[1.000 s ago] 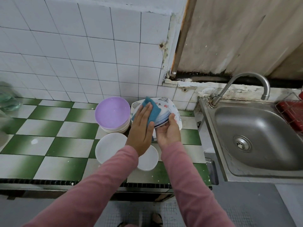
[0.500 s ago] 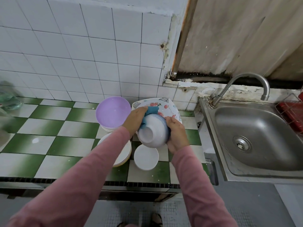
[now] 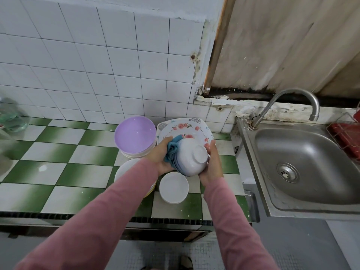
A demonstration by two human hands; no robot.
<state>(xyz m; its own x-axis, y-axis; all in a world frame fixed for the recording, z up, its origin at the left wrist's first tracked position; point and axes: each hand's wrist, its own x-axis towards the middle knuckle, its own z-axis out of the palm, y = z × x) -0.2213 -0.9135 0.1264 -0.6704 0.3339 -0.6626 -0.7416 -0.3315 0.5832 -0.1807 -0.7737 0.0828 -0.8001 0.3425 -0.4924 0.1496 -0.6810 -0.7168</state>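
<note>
bowl [image 3: 192,158]: white, up in the air btwn both hands, tipped so its foot ring faces the cam and its mouth is turned away. It hangs right over the small white bowl [image 3: 174,187] and the front edge of the flowered plate [image 3: 187,127].
left hand [image 3: 159,160]: fingers curled round a bunched blue cloth [image 3: 172,148], pressing it against the bowl's left side near the rim.
right hand [image 3: 212,166]: wrapped round the bowl's right side, fingers curled along the wall. Thumb is hidden, can't tell where it sits.
risk 1: imo the big one is a slip. Only 1 hand really grips, and glazed china is slick if wet. Push too hard w/ the cloth and the bowl pops out to the right.
risk 2: a drop from here lands on crockery, not bare bench [image 3: 58,152]. That means 2 or 3 chipped pieces, not 1.
risk 3: the left sleeve passes right over the white plate [image 3: 126,170], w/ the purple plate [image 3: 134,136] stack just beside it. A wide elbow swing could knock either.
risk 4: the cloth is balled up, so parts of the bowl prob get missed. Can't see the inside to check.
safer: do it over the sink [image 3: 303,162] or lower to the bench.
</note>
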